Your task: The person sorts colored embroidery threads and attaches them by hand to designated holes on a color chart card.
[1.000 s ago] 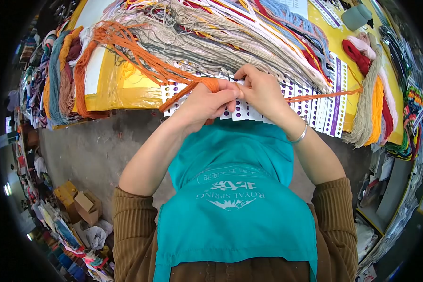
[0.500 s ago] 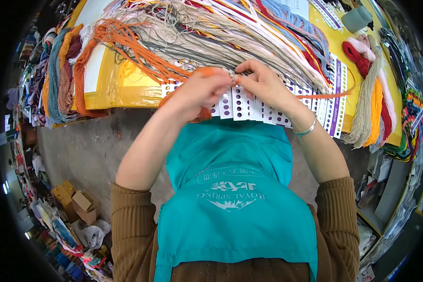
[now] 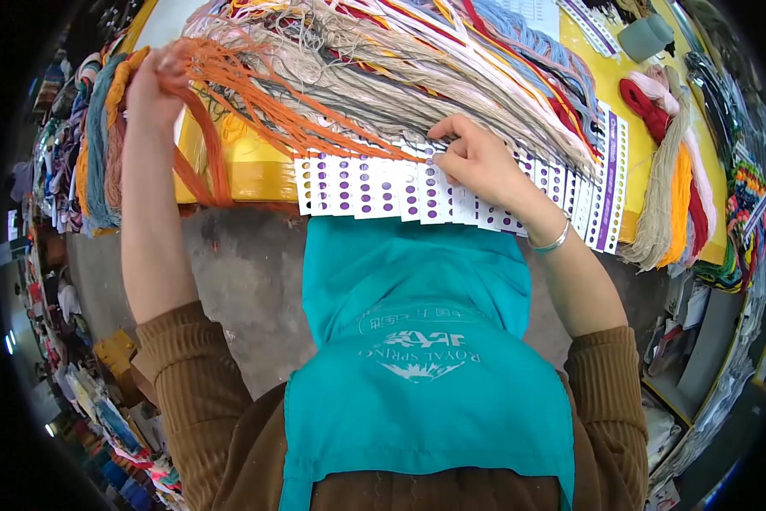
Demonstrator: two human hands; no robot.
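Note:
At the upper left, my left hand [image 3: 163, 71] is closed round the far end of the orange threads [image 3: 255, 98], its fingers blurred. Orange loops hang below it over the table edge. The threads run right to the row of white punched cards [image 3: 345, 192]. There my right hand [image 3: 472, 162] pinches the orange strand ends at the top of a card, thumb against finger. Beyond the cards lie long beige, grey, pink and red threads [image 3: 383, 64].
Yellow-covered table [image 3: 259, 175] with hanging skeins [image 3: 102, 136] at its left edge and more skeins [image 3: 677, 179] on the right. A grey-green cup [image 3: 645, 37] stands at the back right. Boxes [image 3: 115, 358] are on the floor at lower left.
My left hand has left the spot beside my right hand and moved up and left to the orange bundle. The orange tail right of my right hand no longer shows.

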